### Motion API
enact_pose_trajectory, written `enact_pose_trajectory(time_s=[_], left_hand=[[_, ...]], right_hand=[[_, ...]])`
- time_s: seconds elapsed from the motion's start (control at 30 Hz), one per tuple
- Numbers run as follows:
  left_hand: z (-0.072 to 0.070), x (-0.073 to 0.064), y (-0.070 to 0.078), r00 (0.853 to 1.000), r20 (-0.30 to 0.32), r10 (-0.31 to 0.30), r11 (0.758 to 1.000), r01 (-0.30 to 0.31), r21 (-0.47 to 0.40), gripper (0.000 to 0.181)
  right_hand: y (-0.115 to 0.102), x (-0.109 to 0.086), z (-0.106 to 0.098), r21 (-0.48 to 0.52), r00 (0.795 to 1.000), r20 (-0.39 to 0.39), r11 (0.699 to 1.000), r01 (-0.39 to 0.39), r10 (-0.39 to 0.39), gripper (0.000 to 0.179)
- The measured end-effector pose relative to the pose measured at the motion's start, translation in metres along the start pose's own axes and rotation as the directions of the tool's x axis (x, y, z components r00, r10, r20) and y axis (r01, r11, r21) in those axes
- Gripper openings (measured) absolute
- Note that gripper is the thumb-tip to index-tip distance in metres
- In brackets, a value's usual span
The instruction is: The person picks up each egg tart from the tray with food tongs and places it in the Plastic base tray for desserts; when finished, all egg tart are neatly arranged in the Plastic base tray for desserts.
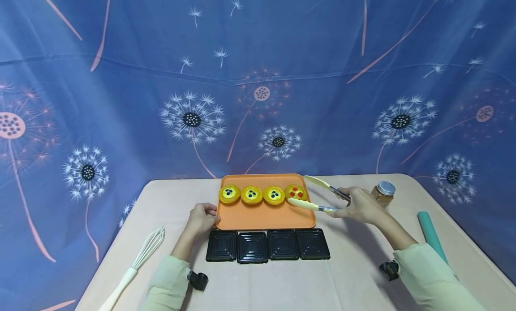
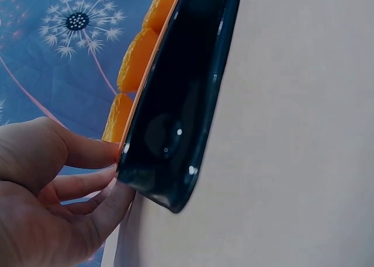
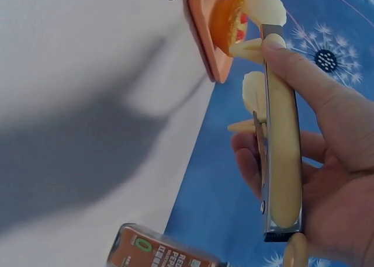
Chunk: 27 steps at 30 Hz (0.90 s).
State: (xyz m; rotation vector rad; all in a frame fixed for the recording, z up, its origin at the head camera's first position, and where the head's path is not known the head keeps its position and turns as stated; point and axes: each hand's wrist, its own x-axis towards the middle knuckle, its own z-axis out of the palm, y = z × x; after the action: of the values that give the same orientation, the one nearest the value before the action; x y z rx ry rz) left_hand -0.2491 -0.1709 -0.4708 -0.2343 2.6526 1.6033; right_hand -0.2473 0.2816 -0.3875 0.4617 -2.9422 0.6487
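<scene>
My left hand (image 1: 203,218) pinches the left edge of an orange tray (image 1: 258,218), thumb on the rim and fingers below, as the left wrist view shows. On the tray stand several yellow tarts in a row; three, such as the tart (image 1: 251,194), carry dark blue dots. The rightmost tart (image 1: 296,191) has red pieces on top. My right hand (image 1: 363,205) holds metal tongs (image 3: 283,144) with cream tips and handle. Their arms are spread, one tip (image 1: 303,204) overlapping the near side of the red-topped tart, the other tip (image 1: 316,181) beyond the tray's right edge.
Several black square plastic containers (image 1: 221,246) line the tray's near side. A silver-lidded jar (image 1: 384,192) with a brown label stands behind the right hand. A white whisk (image 1: 139,259) lies at the left, a green cylinder (image 1: 432,235) at the right. A blue patterned cloth (image 1: 258,42) hangs behind the table.
</scene>
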Motion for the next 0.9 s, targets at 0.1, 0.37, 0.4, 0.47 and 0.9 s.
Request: enact_pose_trajectory(time_s=[0.1,0.37,0.4,0.47,0.9], left_hand=[[0.001,0.001,0.000,1.000,0.002,-0.014,1.000,0.014,-0.007,0.028],[0.000,0.000,0.001,1.000,0.003,-0.028,0.999,0.028,-0.022,0.028],[0.000,0.000,0.001,1.000,0.003,-0.030,0.999,0.030,-0.024,0.028],[0.000,0.000,0.001,1.000,0.003,-0.030,0.999,0.030,-0.029,0.028],[0.000,0.002,-0.001,1.000,0.002,-0.019,0.999,0.019,-0.046,0.026]], right_hand=[[0.001,0.005,0.003,-0.001,1.000,0.024,1.000,-0.004,0.004,0.086],[0.004,0.014,0.013,0.002,0.999,0.053,1.000,-0.010,0.010,0.084],[0.004,0.015,0.014,0.001,0.998,0.061,1.000,-0.008,0.008,0.084],[0.005,0.016,0.015,-0.004,0.998,0.063,1.000,-0.003,0.003,0.083],[0.017,0.018,0.018,0.040,0.999,0.029,0.999,0.034,-0.035,0.072]])
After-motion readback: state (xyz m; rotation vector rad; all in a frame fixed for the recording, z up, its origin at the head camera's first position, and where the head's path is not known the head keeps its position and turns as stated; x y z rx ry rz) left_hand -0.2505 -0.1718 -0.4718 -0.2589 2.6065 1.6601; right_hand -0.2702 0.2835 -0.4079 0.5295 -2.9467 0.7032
